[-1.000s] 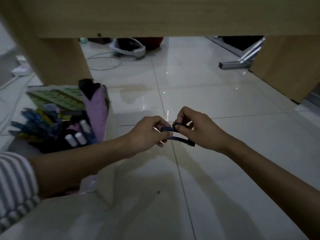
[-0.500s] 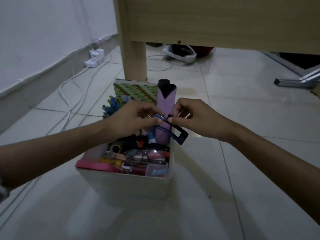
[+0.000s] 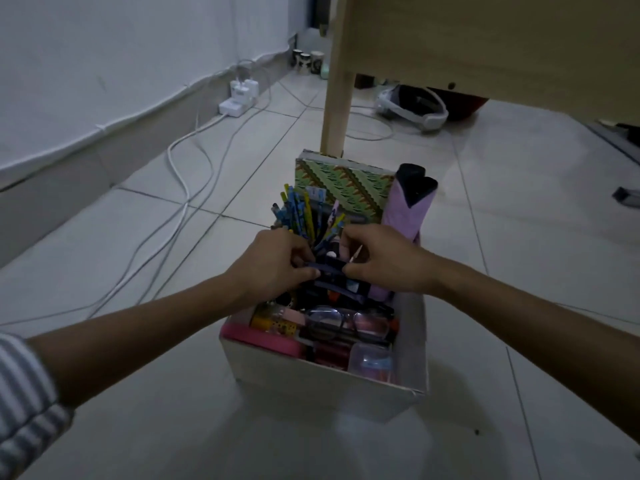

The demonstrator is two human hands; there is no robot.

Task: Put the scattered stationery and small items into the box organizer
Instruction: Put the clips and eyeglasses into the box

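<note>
While the box [image 3: 311, 379] stands packed on the floor [image 3: 138, 427], left hand [image 3: 273, 268] and right hand [image 3: 381, 261] each pinch an end of the blue clip [image 3: 329, 268] just over the box's crammed middle, fingers [image 3: 301, 256] curled tight: placing step, and next probably needs a free gap, lowering, then release.

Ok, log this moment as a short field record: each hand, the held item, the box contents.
left hand: pinches one end of the dark blue clip
right hand: pinches the other end
clip position: over the box organizer, not yet let go
in box: glasses, pens, green patterned notebook, purple pouch
behind box: table leg
</note>
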